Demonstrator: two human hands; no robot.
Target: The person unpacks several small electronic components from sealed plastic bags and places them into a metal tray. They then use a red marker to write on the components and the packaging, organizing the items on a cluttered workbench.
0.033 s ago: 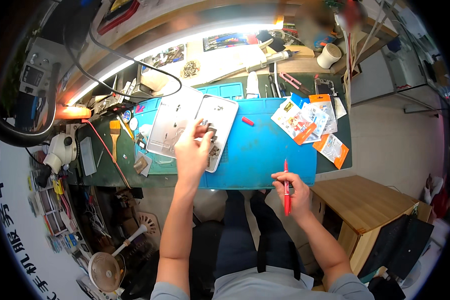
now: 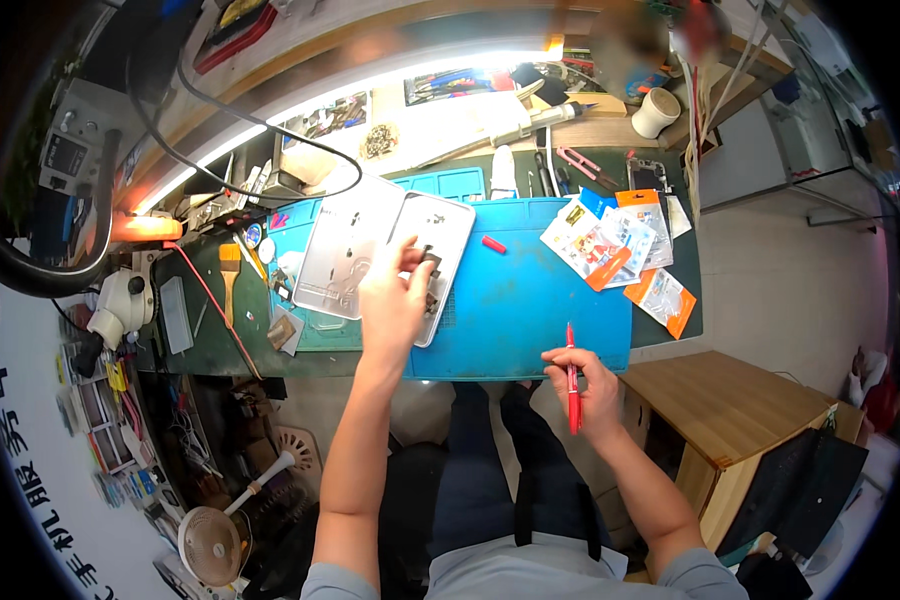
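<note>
My left hand (image 2: 390, 300) is over an open shallow silvery tin (image 2: 455, 225) with small parts in it. Its thumb and fingers are closed on a small dark flat piece (image 2: 432, 258), whose exact kind I cannot make out. More small metal parts in the tin are partly hidden by this hand. In my right hand (image 2: 597, 392), near the front edge of the blue mat (image 2: 530, 300), is an uncapped red marker pen (image 2: 573, 395), its tip pointing away from me. The loose red pen cap (image 2: 494, 244) lies on the mat, right of the tin.
Orange and white packets (image 2: 610, 240) overlap at the mat's right side. To the left lie a brush (image 2: 230, 275) and a red cable (image 2: 205, 290). Pliers (image 2: 582, 165) and a dismantled phone (image 2: 648, 175) lie farther back. A wooden cabinet (image 2: 720, 400) stands at the right.
My left hand has shifted slightly to the right over the tin, and the dark piece at its fingertips shows more clearly. My right hand with the marker pen stays nearly still.
</note>
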